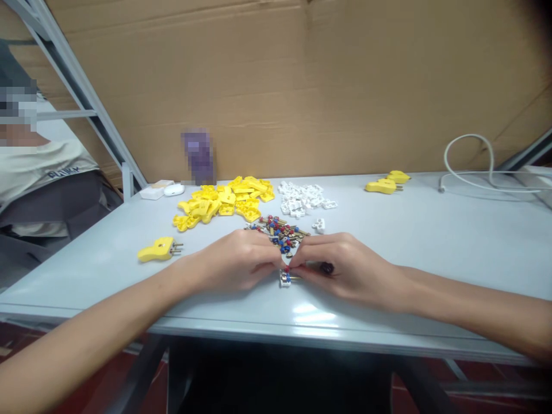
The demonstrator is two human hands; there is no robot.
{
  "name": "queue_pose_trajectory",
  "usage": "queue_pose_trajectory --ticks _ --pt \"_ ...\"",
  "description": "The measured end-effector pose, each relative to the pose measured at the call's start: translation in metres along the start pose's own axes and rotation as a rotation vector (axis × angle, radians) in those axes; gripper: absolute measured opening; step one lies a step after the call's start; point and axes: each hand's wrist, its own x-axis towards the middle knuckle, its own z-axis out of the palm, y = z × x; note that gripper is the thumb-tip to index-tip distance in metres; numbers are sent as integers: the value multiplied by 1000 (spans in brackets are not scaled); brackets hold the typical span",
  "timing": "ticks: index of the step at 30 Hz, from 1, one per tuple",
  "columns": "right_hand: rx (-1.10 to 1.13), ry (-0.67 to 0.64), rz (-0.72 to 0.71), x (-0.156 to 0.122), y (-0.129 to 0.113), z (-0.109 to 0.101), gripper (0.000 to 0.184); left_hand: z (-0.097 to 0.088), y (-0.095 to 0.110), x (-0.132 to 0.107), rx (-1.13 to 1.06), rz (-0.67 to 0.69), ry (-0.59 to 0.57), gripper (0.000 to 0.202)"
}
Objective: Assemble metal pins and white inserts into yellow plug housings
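Backdrop: large cardboard sheet (302, 75) across the top of the frame, with a grey metal rack frame (73, 86) at upper left.

Co-worker: seated person's pale shirt (38, 178) at far left, beyond the table edge.

Table: pale grey table (431, 241) filling the middle of the frame, its near edge just below the forearms.

Upper right: white cable (468, 155) in a loose loop, with two yellow plugs (383, 186) just left of it.

Centre back: heap of yellow plug shells (219, 201), beside a heap of white plastic parts (302, 197). Blurred purple object (199, 155) behind them, against the cardboard.

Left of centre: single yellow plug (157, 249) lying flat, brass pins pointing right.

Centre: cluster of brass pins (276, 233) with red and blue caps, touching the fingers of both hands.

Left hand (235, 261): fingers curled and closed, tips pinching the small white block (284, 279) from the left.

Right hand (349, 270): fingers closed in from the right on the same block, with a dark object (326, 268) tucked under them, too hidden to identify.

Small white block: at front centre, mostly covered by fingertips, with red and blue caps and a brass pin showing.

Handling: probably light, stiff and fiddly; safest held by its flat plastic sides, clear of the pins.
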Motion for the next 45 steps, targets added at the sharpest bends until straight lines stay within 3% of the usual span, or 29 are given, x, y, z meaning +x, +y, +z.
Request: queue_pose_trajectory --ticks 20,28,39,45 --pt "-102 -50 -141 -5 10 -2 27 5 1 0 209 100 -15 32" --pt "18 -127 -85 -3 6 -11 22 8 2 -1 63 7 17 27" --pt "-12 -63 -95 -6 3 -7 21 2 9 3 -193 -105 8 11" --pt "-68 -19 -132 -7 3 -3 25 1 7 4 -228 -138 -15 8"
